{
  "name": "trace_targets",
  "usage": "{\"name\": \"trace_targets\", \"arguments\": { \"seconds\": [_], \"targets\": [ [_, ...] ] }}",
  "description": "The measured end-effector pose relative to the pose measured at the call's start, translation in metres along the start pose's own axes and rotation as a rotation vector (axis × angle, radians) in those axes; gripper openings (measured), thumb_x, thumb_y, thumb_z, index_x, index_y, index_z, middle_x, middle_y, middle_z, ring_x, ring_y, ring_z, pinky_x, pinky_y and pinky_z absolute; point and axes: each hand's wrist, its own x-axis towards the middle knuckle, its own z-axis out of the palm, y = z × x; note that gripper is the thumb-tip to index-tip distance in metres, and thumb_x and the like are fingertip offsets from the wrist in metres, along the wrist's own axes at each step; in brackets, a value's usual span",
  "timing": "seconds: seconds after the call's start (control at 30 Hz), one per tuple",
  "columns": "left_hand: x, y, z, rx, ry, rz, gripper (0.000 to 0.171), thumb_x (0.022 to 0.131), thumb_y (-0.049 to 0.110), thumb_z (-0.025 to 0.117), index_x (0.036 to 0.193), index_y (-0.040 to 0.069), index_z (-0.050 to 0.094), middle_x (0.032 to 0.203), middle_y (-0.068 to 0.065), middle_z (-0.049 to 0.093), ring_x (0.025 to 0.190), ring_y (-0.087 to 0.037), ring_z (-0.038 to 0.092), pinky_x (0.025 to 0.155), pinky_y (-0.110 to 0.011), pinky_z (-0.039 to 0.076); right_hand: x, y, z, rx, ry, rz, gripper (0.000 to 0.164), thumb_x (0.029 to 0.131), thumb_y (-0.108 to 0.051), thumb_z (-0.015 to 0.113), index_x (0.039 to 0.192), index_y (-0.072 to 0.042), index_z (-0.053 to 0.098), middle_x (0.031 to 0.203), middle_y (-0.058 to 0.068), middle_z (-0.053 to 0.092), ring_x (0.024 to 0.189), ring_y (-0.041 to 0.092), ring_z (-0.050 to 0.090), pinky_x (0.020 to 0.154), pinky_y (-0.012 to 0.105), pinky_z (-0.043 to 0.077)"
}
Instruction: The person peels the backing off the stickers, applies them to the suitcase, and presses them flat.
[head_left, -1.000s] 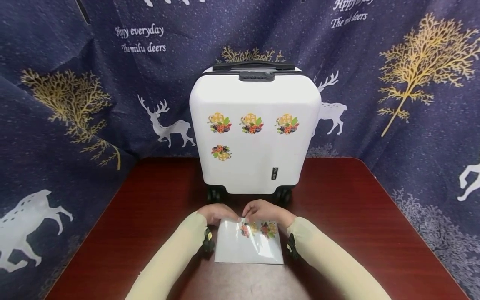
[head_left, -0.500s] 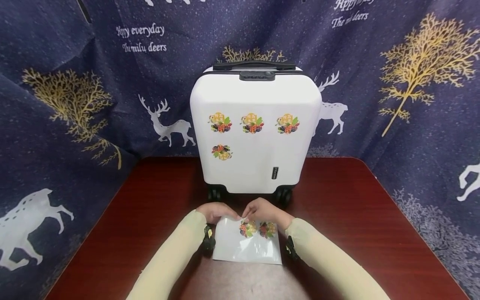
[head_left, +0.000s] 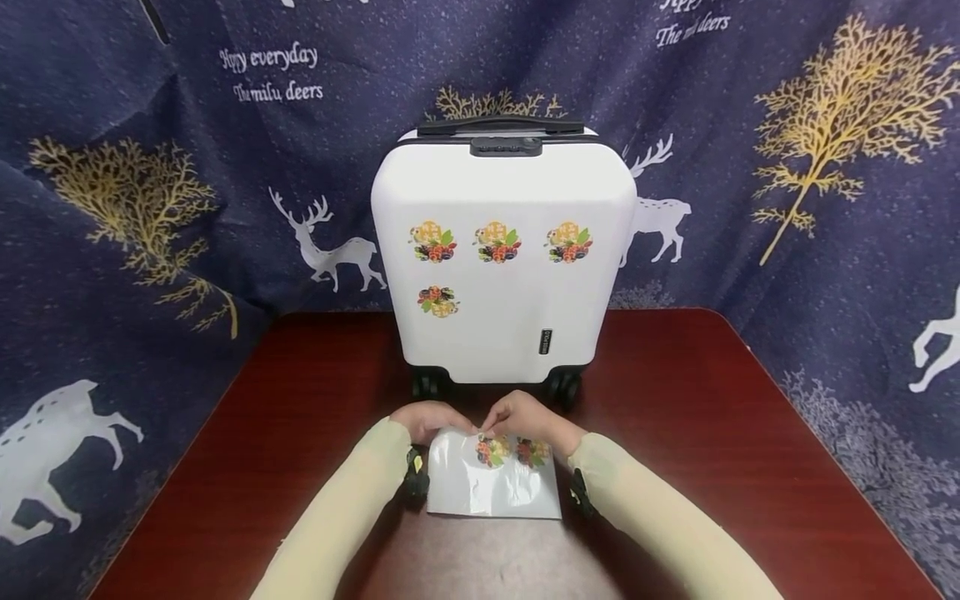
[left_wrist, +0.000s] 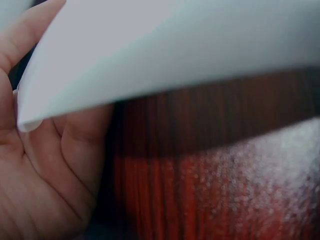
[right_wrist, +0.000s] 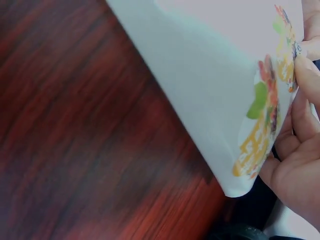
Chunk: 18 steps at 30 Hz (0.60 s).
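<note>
A glossy white sticker sheet (head_left: 453,483), bowed up along its far edge, lies between both hands over the table. Two printed fruit stickers show on it, one a fruit sticker (head_left: 532,452) near its right corner. My left hand (head_left: 429,419) holds the far edge near the left; in the left wrist view the sheet (left_wrist: 125,50) curves over its palm, hiding some fingers. With thumb and fingers my right hand (head_left: 522,418) pinches the far edge beside a sticker. The right wrist view shows that hand (right_wrist: 295,165) behind the sheet, thumb tip on a sticker's edge.
Behind the hands a white suitcase (head_left: 502,333) stands on its wheels on the dark red table (head_left: 675,417). Three fruit stickers are in a row on its front, with another fruit sticker (head_left: 438,302) below at left. A blue patterned cloth (head_left: 322,150) hangs behind.
The sheet's far part has bowed up slightly and its near edge has shifted a little away from me. Both hands keep their hold, fingertips close together. The head view has shifted slightly.
</note>
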Motion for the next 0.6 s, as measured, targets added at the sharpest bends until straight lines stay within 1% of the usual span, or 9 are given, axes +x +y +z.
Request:
{"name": "trace_targets", "arguments": {
  "seconds": [0.07,0.13,0.23,0.3,0.47,0.6],
  "targets": [
    [-0.0004,0.0006,0.0003,0.002,0.003,0.008,0.027,0.094,0.013,0.062,0.110,-0.007,0.069,0.086,-0.003,0.070,0.076,-0.010,0.068,0.071,-0.023,0.059,-0.0001,0.0003,-0.0006,-0.003,0.003,0.001,0.010,0.089,-0.007,0.076,0.095,0.000,0.081,0.094,0.013,0.080,0.075,0.000,0.059,0.070,0.017,0.052],
    [-0.0008,0.0012,0.0005,0.003,0.010,0.004,0.028,0.095,0.013,0.062,0.111,-0.008,0.069,0.086,-0.003,0.070,0.076,-0.010,0.068,0.071,-0.023,0.059,-0.0002,0.0014,-0.0007,-0.005,0.000,0.010,0.010,0.089,-0.007,0.076,0.095,-0.001,0.081,0.095,0.012,0.080,0.076,-0.001,0.059,0.071,0.017,0.051],
    [-0.0014,0.0022,0.0003,0.019,0.025,-0.010,0.031,0.095,0.014,0.064,0.114,-0.009,0.069,0.085,-0.003,0.070,0.076,-0.010,0.067,0.071,-0.024,0.059,-0.0001,0.0039,-0.0008,-0.025,-0.006,0.000,0.010,0.089,-0.008,0.076,0.095,-0.001,0.080,0.095,0.012,0.080,0.075,-0.001,0.058,0.071,0.017,0.051],
    [-0.0012,0.0027,-0.0001,0.036,0.040,-0.021,0.031,0.094,0.015,0.066,0.114,-0.009,0.070,0.086,-0.004,0.071,0.077,-0.011,0.067,0.072,-0.024,0.059,0.0000,0.0050,-0.0009,-0.033,-0.007,-0.002,0.010,0.089,-0.009,0.077,0.094,-0.001,0.081,0.095,0.012,0.079,0.076,-0.001,0.057,0.071,0.016,0.050],
    [-0.0002,0.0034,0.0002,0.083,0.055,-0.022,0.031,0.093,0.016,0.068,0.113,-0.007,0.072,0.088,-0.005,0.072,0.079,-0.012,0.068,0.074,-0.027,0.060,0.0000,0.0058,-0.0015,-0.088,0.004,-0.048,0.009,0.087,-0.008,0.078,0.093,-0.001,0.081,0.094,0.011,0.075,0.079,0.001,0.056,0.071,0.017,0.050],
    [-0.0001,0.0034,0.0006,0.094,0.055,-0.022,0.031,0.093,0.016,0.068,0.114,-0.007,0.072,0.090,-0.005,0.072,0.080,-0.013,0.068,0.076,-0.028,0.061,-0.0002,0.0051,-0.0021,-0.099,0.009,-0.040,0.009,0.087,-0.008,0.077,0.094,-0.002,0.081,0.095,0.011,0.076,0.080,0.001,0.057,0.071,0.017,0.051]
  ]
}}
